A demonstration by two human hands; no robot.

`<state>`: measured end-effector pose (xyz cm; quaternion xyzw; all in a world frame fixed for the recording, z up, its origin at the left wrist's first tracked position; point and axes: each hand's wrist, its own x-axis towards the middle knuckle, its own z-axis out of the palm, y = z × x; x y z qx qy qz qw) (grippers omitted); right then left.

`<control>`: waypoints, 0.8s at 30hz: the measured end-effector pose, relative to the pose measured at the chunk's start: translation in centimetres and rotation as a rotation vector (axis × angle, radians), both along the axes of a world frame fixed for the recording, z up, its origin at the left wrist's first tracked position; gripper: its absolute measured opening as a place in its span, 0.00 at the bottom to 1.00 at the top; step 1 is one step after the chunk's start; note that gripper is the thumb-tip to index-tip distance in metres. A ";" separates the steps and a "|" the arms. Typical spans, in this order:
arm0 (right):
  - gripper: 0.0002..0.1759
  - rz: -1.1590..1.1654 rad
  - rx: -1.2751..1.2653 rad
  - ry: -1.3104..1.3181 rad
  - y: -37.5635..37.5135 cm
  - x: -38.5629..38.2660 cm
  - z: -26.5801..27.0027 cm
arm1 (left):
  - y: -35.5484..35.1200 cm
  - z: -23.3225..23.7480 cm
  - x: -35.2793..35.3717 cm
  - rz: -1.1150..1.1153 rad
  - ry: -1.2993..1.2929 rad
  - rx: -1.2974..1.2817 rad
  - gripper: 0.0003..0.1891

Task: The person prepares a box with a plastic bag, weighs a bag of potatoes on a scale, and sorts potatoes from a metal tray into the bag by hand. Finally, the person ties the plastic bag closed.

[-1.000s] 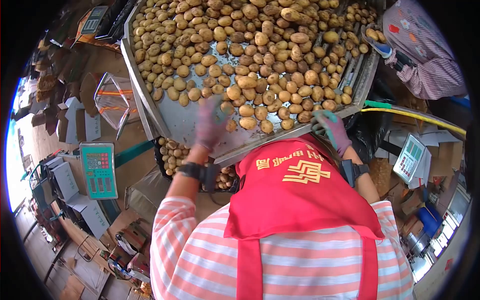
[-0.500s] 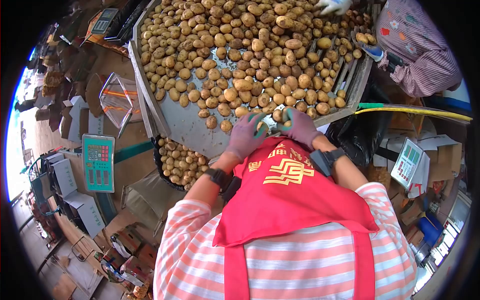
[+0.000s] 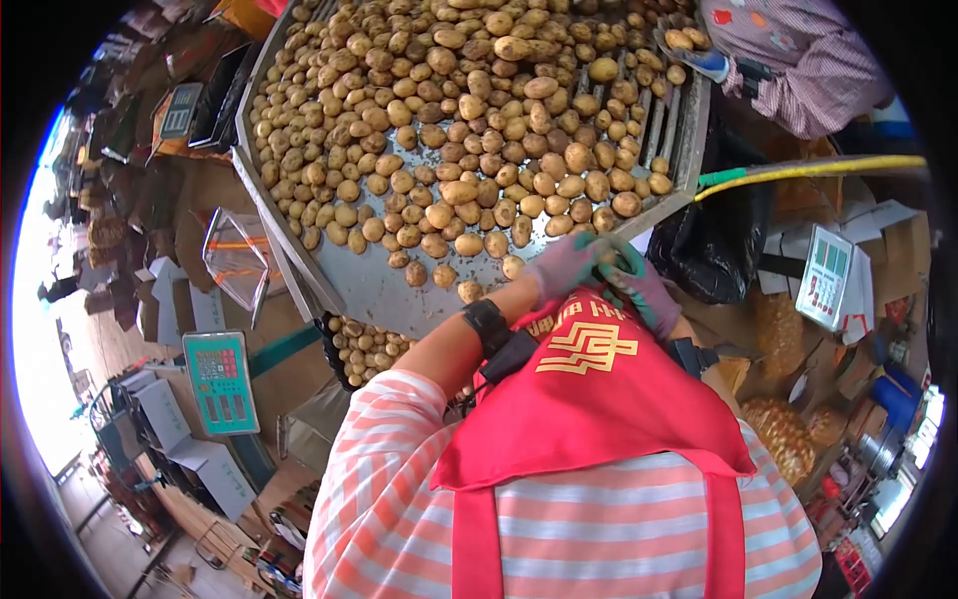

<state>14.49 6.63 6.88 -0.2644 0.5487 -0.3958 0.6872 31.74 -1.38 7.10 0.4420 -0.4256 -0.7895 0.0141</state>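
Note:
My left hand [image 3: 561,268], in a purple glove with a green palm side, reaches across to my right hand at the near rim of the metal sorting table [image 3: 374,292]. My right hand [image 3: 642,290], gloved alike, is turned partly palm up with its fingers curled. Both hands meet in front of the red apron [image 3: 599,399], fingers closed together; what lies between them is largely hidden. Many loose potatoes [image 3: 459,192] cover the table, a few of them just beyond my left hand. More potatoes fill a dark-lined container [image 3: 364,349] below the table's left edge.
A co-worker's sleeve [image 3: 798,80] and gloved hand [image 3: 704,62] with potatoes are at the far right. A yellow hose [image 3: 808,175] and black plastic bag [image 3: 714,240] lie right of the table. Scales stand at left [image 3: 220,382] and right [image 3: 825,277].
Both hands have left the potatoes at the table's near edge and come together farther right, at the rim. My right hand has turned its palm upward. The view has shifted.

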 end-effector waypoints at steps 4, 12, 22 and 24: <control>0.27 -0.053 0.057 0.131 0.5 -1.6 -1.3 | 1.5 1.0 -1.1 -0.067 0.395 -0.427 0.18; 0.25 -0.102 -0.202 0.182 0.1 0.2 2.4 | 3.4 0.1 -0.1 0.448 0.419 0.560 0.25; 0.37 0.760 -0.448 1.356 -8.6 -0.1 -1.9 | 6.4 -1.5 8.5 1.135 0.859 0.711 0.23; 0.41 0.876 -0.489 1.510 -8.7 1.9 -0.6 | 8.2 -1.4 11.6 1.298 0.813 0.641 0.25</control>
